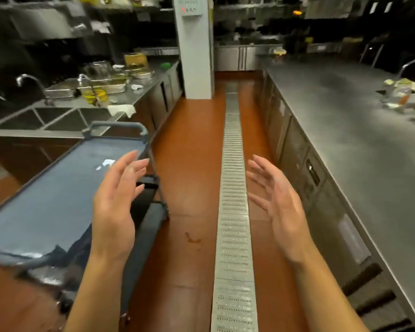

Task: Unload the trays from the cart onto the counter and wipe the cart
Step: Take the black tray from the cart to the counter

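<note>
Both hands are raised, palms facing each other, fingers spread and holding nothing. The left hand (pixel 116 204) hovers over the right edge of the blue cart (pixel 46 200); the right hand (pixel 279 207) is over the floor. Trays (pixel 86 88) sit on the left counter (pixel 139 92) beside the sinks (pixel 50 118).

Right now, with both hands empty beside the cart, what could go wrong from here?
1. The cart top looks wet, with white residue; it may drip on the floor if not wiped.
2. No cloth is in the left hand or right hand; the white cloth lies at the sink edge, out of reach.
3. A stain on the floor could be slippery.
</note>
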